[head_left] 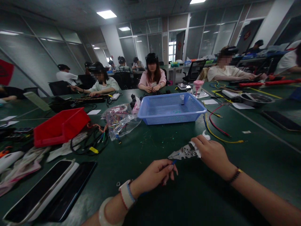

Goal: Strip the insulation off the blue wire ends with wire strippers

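My right hand (213, 153) is wrapped round the handles of a pair of wire strippers (184, 152), whose metal jaws point left. White wrapping shows on the handles beside the fingers. My left hand (161, 172) pinches a thin blue wire (174, 162) just below the tip of the jaws. The wire's upper end meets the jaw tip; whether it is clamped there I cannot tell. Most of the wire is hidden by the left hand. Both hands are above the dark green table (197, 197).
A blue plastic basket (172, 119) stands ahead. To its left are a clear bag of wires (119, 121) and a red bin (62, 127). Phones (68, 191) lie front left, beside gloves (25, 166). Yellow (218, 138) and red wires lie at right. Several people sit at tables beyond.
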Demonstrator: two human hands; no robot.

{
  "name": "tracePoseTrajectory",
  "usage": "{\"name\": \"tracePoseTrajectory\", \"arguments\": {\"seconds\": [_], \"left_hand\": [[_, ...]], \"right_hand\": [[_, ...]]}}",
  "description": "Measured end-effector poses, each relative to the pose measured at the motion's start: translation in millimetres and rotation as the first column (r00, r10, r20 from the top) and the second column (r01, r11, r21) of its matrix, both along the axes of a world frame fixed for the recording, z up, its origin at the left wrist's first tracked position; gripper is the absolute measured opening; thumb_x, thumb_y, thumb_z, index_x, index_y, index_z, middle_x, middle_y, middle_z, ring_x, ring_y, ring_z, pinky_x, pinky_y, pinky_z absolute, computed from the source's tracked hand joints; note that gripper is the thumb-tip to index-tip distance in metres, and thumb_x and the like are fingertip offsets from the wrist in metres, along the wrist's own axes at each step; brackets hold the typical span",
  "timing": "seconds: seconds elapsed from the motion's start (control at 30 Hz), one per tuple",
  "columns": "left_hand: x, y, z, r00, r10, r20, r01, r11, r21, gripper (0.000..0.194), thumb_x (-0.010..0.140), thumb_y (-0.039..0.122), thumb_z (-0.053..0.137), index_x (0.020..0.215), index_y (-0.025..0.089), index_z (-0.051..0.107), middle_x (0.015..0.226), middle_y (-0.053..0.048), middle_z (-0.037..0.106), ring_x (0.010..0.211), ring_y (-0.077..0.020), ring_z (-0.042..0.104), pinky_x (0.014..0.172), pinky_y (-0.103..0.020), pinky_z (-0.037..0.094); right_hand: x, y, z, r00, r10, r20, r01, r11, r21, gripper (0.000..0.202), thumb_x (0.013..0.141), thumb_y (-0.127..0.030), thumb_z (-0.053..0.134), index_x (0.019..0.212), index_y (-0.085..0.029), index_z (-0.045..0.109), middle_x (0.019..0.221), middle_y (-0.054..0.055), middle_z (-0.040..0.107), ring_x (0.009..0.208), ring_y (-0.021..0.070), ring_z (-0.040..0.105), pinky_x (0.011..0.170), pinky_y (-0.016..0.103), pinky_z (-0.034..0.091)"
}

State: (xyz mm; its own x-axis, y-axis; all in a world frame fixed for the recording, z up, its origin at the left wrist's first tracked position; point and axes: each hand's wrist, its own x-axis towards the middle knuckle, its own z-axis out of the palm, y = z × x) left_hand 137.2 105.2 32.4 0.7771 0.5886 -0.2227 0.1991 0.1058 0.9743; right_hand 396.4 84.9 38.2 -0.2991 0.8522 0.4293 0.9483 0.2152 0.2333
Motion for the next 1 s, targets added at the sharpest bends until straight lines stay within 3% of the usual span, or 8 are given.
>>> {"name": "tracePoseTrajectory", "arguments": {"seconds": [0.13, 0.4, 0.73, 1.0], "left_hand": [[0, 0, 0.3, 1.0, 0.0, 0.011, 0.0, 1.0, 0.001, 0.03, 0.094, 0.038, 0.046, 0.102, 0.013, 0.06, 0.077, 0.0, 0.056, 0.054, -0.0045, 0.046, 0.051, -0.017, 0.036], [0, -2, 4.5, 0.998, -0.057, -0.04, 0.058, 0.998, 0.01, 0.028, 0.095, 0.036, 0.043, 0.1, 0.014, 0.06, 0.076, 0.001, 0.057, 0.053, -0.0044, 0.045, 0.051, -0.017, 0.036], [0, -2, 6.1, 0.996, -0.087, -0.032, 0.088, 0.996, 0.031, 0.029, 0.096, 0.036, 0.043, 0.099, 0.013, 0.059, 0.077, 0.0, 0.057, 0.051, -0.0038, 0.044, 0.049, -0.016, 0.035], [0, -2, 2.0, 0.995, -0.097, -0.032, 0.097, 0.995, 0.012, 0.03, 0.095, 0.038, 0.044, 0.101, 0.014, 0.061, 0.076, 0.0, 0.056, 0.053, -0.0043, 0.045, 0.051, -0.016, 0.036]], "right_hand": [[-1, 0, -3.0, 0.999, 0.016, -0.051, -0.017, 1.0, -0.018, 0.022, 0.082, -0.013, 0.053, 0.102, -0.018, 0.059, 0.097, 0.007, 0.064, 0.062, 0.015, 0.06, 0.056, 0.027, 0.042], [5, 3, -15.4, 0.966, 0.102, -0.237, -0.124, 0.989, -0.08, 0.05, 0.078, -0.006, 0.047, 0.125, -0.021, 0.048, 0.131, 0.009, 0.054, 0.079, 0.0167, 0.066, 0.067, 0.03, 0.052], [3, 1, -5.2, 0.984, 0.052, -0.17, -0.062, 0.996, -0.056, 0.023, 0.082, -0.012, 0.051, 0.102, -0.019, 0.059, 0.101, 0.007, 0.064, 0.064, 0.0146, 0.06, 0.057, 0.026, 0.042], [8, 4, -4.3, 0.974, -0.07, -0.216, 0.052, 0.995, -0.09, 0.031, 0.082, -0.008, 0.047, 0.108, -0.02, 0.056, 0.109, 0.007, 0.063, 0.07, 0.0142, 0.062, 0.056, 0.024, 0.041]]}}
